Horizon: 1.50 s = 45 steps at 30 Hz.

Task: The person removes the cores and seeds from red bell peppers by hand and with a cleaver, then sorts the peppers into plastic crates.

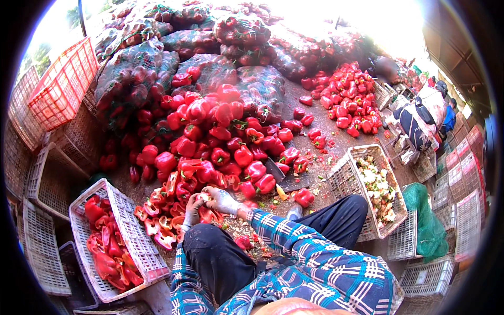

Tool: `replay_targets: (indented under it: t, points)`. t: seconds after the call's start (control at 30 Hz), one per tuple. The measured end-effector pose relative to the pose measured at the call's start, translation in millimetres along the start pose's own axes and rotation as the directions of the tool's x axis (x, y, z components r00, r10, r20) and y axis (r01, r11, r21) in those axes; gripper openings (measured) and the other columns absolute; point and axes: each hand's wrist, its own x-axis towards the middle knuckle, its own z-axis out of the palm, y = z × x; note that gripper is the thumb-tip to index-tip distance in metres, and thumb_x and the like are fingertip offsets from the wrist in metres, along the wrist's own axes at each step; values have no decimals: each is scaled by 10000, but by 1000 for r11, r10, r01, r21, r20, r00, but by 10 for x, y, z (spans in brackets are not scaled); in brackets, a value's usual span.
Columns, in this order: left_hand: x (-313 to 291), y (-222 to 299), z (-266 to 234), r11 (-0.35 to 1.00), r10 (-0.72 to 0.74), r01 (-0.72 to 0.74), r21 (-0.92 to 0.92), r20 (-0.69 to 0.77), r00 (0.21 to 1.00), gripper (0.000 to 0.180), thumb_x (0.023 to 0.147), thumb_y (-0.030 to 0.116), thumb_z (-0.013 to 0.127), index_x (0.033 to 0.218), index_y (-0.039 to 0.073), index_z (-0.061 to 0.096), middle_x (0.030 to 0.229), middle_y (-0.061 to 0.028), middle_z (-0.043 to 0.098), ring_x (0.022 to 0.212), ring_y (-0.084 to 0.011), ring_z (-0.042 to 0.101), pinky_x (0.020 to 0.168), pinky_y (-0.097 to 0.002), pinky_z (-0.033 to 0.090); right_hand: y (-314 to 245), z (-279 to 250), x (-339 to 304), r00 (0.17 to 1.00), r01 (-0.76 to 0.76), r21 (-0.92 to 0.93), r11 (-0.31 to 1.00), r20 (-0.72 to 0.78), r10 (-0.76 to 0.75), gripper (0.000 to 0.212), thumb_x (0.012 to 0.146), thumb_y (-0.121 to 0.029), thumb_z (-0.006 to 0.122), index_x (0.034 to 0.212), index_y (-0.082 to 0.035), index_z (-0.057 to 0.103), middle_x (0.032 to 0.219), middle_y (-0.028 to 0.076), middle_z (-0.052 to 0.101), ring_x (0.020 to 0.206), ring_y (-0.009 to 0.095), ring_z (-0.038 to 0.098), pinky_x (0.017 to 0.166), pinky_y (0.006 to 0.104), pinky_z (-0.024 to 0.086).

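My left hand (pixel 192 212) and my right hand (pixel 224 201), both in greyish gloves, meet in front of my knees. Their fingers close round a piece of red bell pepper (pixel 203 196), whose pale inside shows between them; much of it is hidden. Just beyond lies a big heap of whole red bell peppers (pixel 202 113). Split pepper pieces (pixel 164 223) are spread on the floor beside my left hand. At the left, a pale plastic crate (pixel 137 236) holds cut red peppers (pixel 111 247). Another crate (pixel 350 181), to the right, contains pale pepper cores (pixel 379 191).
Full mesh sacks of peppers (pixel 134 79) are stacked behind the heap. A second pepper pile (pixel 350 100) lies farther right, near a person (pixel 420 121) bending over. A red crate (pixel 63 84) tops others at left. Green netting (pixel 424 223) hangs over crates at right.
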Motion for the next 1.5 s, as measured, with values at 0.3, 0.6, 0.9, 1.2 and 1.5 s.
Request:
replay_targets:
  t: [0.3, 0.6, 0.9, 1.2, 1.5]
  points:
    - [76, 135, 116, 985, -113, 118, 128, -47, 992, 326, 877, 142, 683, 1173, 29, 609, 1073, -46, 646, 975, -140, 607, 910, -295, 489, 279, 61, 32, 998, -36, 132, 991, 60, 28, 577, 829, -253, 703, 1322, -27, 504, 1164, 196, 650, 1115, 316, 639, 961, 389, 490]
    - [18, 29, 120, 956, -193, 202, -214, 65, 979, 759, 770, -35, 703, 1452, 67, 387, 1334, -101, 546, 1199, -230, 570, 1016, -353, 490, 103, 63, 56, 978, -201, -151, 968, -86, 189, 571, 883, -359, 659, 1354, -74, 507, 1118, 251, 679, 1066, 420, 649, 920, 475, 503]
    - [103, -225, 29, 912, 80, -114, 395, 103, 991, 792, 839, 267, 797, 1482, 46, 391, 1418, -146, 510, 1259, -247, 533, 1071, -355, 436, 648, -89, 200, 993, 32, -157, 987, 114, -14, 633, 784, -383, 752, 1300, -62, 574, 1240, 204, 621, 1172, 363, 603, 967, 426, 499]
    - [53, 180, 240, 688, -21, 100, 719, -118, 993, 725, 749, 78, 642, 1449, 107, 455, 1279, -182, 618, 1212, -288, 590, 1027, -373, 455, 167, 81, 116, 984, -176, -377, 910, -74, 159, 515, 809, -303, 683, 1259, -71, 588, 1016, 206, 712, 986, 390, 681, 847, 477, 525]
    - [-122, -138, 92, 838, -213, 267, 476, -166, 963, 774, 709, 24, 677, 1455, 78, 479, 1276, -128, 624, 1123, -198, 594, 944, -308, 489, 527, 189, 114, 992, -116, -395, 911, -8, 122, 483, 851, -279, 697, 1292, -109, 595, 1116, 186, 704, 1008, 350, 685, 870, 434, 528]
